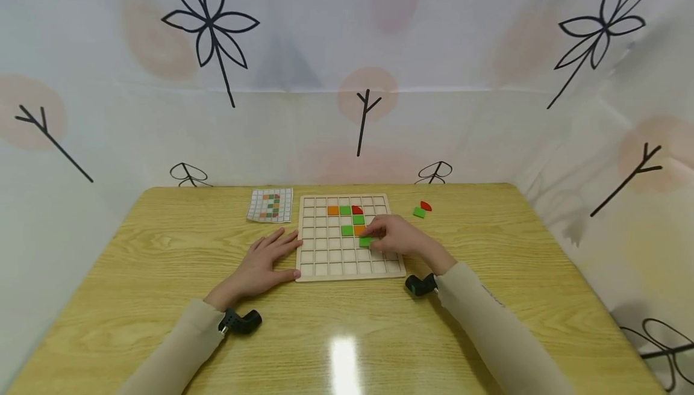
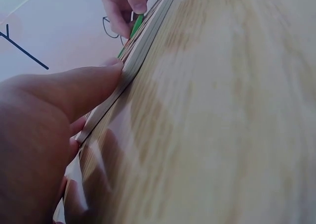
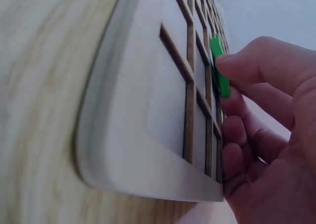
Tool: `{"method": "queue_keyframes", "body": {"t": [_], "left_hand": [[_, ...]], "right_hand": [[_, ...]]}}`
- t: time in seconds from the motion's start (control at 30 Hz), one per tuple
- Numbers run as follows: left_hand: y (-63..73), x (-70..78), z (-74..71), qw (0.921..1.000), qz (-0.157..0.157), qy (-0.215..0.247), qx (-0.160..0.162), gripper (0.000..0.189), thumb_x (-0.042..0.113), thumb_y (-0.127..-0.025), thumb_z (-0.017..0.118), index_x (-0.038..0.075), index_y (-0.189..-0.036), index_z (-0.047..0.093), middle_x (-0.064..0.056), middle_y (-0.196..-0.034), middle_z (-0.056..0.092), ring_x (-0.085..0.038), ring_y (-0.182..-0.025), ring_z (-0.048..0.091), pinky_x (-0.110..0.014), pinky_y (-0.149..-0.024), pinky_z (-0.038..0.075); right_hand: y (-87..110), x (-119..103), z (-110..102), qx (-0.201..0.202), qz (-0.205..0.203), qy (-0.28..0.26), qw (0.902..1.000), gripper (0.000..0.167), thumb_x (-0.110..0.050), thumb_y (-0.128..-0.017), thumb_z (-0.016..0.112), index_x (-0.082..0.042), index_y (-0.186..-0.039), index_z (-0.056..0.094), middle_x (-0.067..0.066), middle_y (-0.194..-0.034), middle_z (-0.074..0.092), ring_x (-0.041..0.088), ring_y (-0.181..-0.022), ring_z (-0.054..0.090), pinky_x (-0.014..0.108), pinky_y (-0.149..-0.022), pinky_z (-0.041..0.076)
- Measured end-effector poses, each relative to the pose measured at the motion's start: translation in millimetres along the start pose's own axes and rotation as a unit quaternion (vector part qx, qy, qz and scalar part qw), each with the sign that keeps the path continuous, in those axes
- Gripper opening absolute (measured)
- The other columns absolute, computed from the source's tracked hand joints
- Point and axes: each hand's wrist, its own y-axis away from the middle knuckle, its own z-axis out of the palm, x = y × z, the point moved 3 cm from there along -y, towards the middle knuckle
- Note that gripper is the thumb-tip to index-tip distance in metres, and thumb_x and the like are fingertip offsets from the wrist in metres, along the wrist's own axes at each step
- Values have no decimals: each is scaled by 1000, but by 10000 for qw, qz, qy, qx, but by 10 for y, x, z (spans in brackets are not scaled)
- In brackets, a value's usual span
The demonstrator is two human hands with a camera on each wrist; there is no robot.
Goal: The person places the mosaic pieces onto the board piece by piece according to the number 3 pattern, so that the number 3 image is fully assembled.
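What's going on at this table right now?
A person's right hand pinches a green tile at the wooden grid board, while the left hand touches the board's left edge. Other coloured tiles lie in the grid. A red piece and a green piece lie loose to the board's right; a patterned card lies to its left.

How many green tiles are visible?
5 green tiles: one left of the red piece on the board, one below that piece, one left of the lower orange tile, one pinched by the right hand, one on the table. That hand may hide more.
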Motion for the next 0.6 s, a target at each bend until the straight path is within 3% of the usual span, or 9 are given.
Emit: {"method": "queue_keyframes", "body": {"t": [0.6], "left_hand": [[4,-10,19,10000,-38,30,23,69,49,-93,66,18,-151,46,-2,-160,33,-32,-150,16,-63,-113,10]], "right_hand": [[1,-67,32,-202,2,6,9998,27,-11,-90,73,-16,-116,76,1,-93,56,19,-84,46,33,-74,40]]}}
